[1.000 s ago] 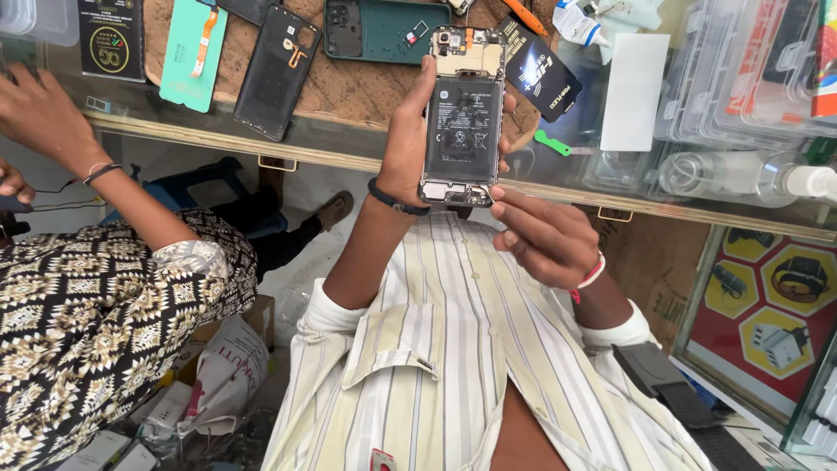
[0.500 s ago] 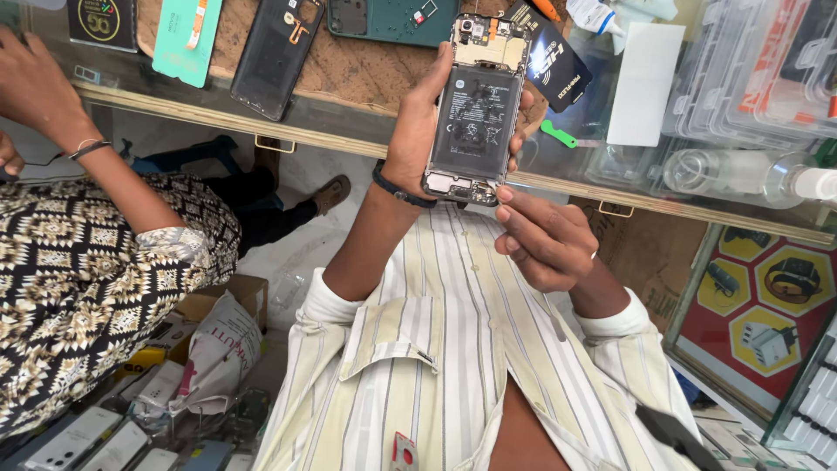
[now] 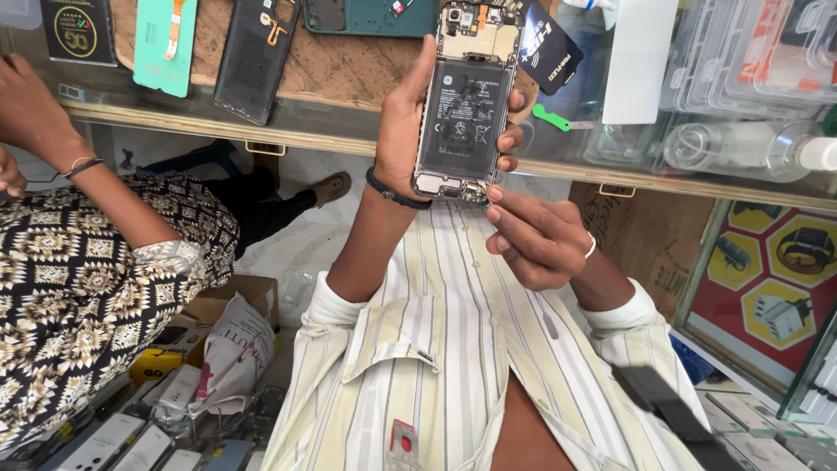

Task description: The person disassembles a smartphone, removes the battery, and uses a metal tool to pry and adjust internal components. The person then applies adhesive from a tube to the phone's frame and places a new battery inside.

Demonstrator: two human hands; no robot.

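Observation:
My left hand (image 3: 403,131) is shut on an opened phone (image 3: 462,113) with its back cover off, held upright above the counter edge; a dark battery and the circuit board at the top are exposed. The thumb lies along the phone's left side and fingertips wrap around the right side. Just below, my right hand (image 3: 536,240), wearing a ring, has its fingers curled, and the fingertips touch the phone's bottom edge. It holds nothing that I can see.
The wooden counter (image 3: 349,78) carries a black back cover (image 3: 257,57), a teal cover (image 3: 166,44), a green phone frame (image 3: 366,16), a green plastic tool (image 3: 551,118), a clear bottle (image 3: 741,146) and plastic boxes (image 3: 758,52). Another person's arm (image 3: 52,131) rests at the left. Small cartons (image 3: 218,349) lie below.
The phone and both hands now sit higher and larger in view. My right fingertips have stayed at the phone's bottom edge.

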